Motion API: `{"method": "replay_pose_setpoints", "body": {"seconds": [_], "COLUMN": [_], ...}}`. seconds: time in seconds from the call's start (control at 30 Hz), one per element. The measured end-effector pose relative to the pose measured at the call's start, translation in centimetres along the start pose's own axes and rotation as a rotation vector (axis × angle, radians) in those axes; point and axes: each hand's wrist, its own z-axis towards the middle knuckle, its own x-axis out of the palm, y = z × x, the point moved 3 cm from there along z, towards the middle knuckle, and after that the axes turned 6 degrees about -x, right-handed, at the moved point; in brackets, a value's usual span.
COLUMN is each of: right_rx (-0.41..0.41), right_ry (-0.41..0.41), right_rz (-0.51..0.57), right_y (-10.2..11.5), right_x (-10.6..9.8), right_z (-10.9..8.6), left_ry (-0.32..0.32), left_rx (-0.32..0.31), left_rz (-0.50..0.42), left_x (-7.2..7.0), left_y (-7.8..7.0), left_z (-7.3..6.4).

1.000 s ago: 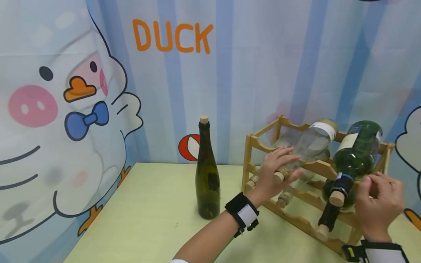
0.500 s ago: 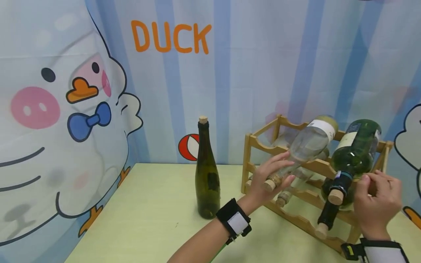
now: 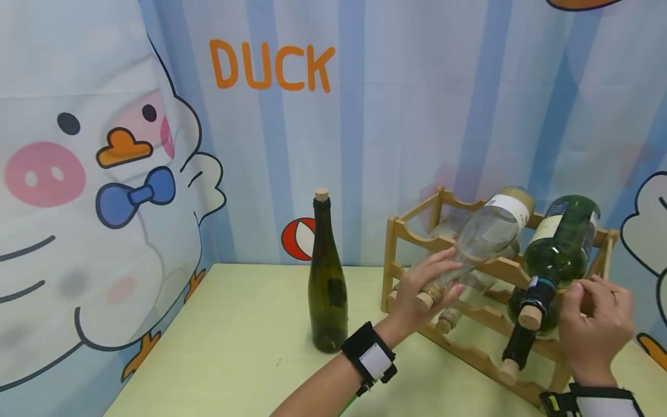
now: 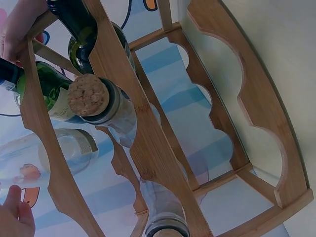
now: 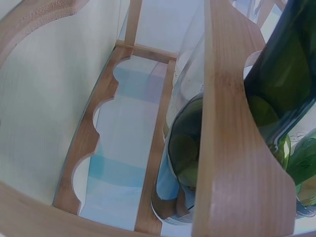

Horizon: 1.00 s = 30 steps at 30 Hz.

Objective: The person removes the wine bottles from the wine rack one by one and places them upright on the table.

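Note:
My left hand (image 3: 419, 289) holds the neck of a corked clear glass bottle (image 3: 482, 234), thumb and fingers on either side. This bottle lies tilted on the top tier of a wooden wine rack (image 3: 502, 269), cork end toward me; in the left wrist view, the clear bottle (image 4: 69, 153) shows beyond a rail with my fingertips near it. At the rack's right front corner my right hand (image 3: 596, 330) grips the wood, fingers curled. Close beside it a green bottle (image 3: 560, 249) lies on the top tier, its dark neck and cork pointing at me.
A corked dark green bottle (image 3: 328, 284) stands upright on the pale yellow table (image 3: 234, 347), left of the rack. Lower in the rack lie more corked bottles, among them a dark-necked one (image 3: 521, 344) and a clear one (image 3: 450, 317). A printed duck curtain (image 3: 396, 133) hangs behind.
My left hand has drawn the clear bottle's neck down and to the left, so its cork sticks out further toward me. The right hand keeps its hold at the rack's corner.

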Motion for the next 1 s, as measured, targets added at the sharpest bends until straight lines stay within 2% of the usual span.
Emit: {"method": "replay_pose_setpoints", "body": {"seconds": [0.2, 0.27, 0.37, 0.43, 0.5, 0.53, 0.57, 0.63, 0.73, 0.8, 0.83, 0.9, 1.0], "right_rx": [0.003, 0.017, 0.109, 0.201, 0.265, 0.253, 0.216, 0.065, -0.283, -0.469, -0.536, -0.603, -0.617], "right_ry": [0.012, 0.04, 0.198, 0.333, 0.48, 0.512, 0.525, 0.501, 0.412, 0.378, 0.373, 0.387, 0.379], "right_rz": [-0.005, -0.01, 0.01, -0.033, -0.069, -0.067, -0.066, -0.001, 0.16, 0.234, 0.256, 0.278, 0.289], "right_y": [0.0, -0.2, -0.7, -1.4, -0.5, 0.5, 1.8, 5.6, 11.2, 13.5, 14.2, 14.7, 14.5], "right_x": [0.1, 0.1, -0.2, -0.5, -1.5, -2.0, -2.5, -3.5, -3.9, -3.1, -2.5, -1.1, 0.9], "right_z": [-0.2, -0.3, -0.2, -0.4, -0.1, 0.1, 0.2, 0.5, -0.2, -1.3, -1.9, -2.9, -4.0], "left_ry": [-0.008, -0.02, -0.03, -0.028, -0.019, -0.016, -0.018, -0.023, -0.033, -0.033, -0.032, -0.026, -0.002], "left_rx": [0.003, 0.016, 0.046, 0.058, 0.057, 0.049, 0.045, 0.039, 0.049, 0.058, 0.061, 0.068, 0.067], "left_rz": [0.004, 0.01, 0.013, 0.009, -0.002, -0.01, -0.01, -0.008, 0.007, 0.025, 0.037, 0.067, 0.115], "left_x": [-0.1, -0.4, -1.3, -2.3, -3.5, -4.2, -4.8, -5.9, -7.2, -7.7, -8.0, -8.3, -8.6], "left_y": [0.1, -0.1, -0.8, -1.5, -2.3, -2.7, -3.1, -3.9, -5.0, -5.7, -5.9, -6.5, -7.4], "left_z": [-0.4, -0.5, -0.9, -1.3, -1.8, -2.1, -2.4, -3.0, -3.8, -4.2, -4.4, -4.7, -5.2]}}
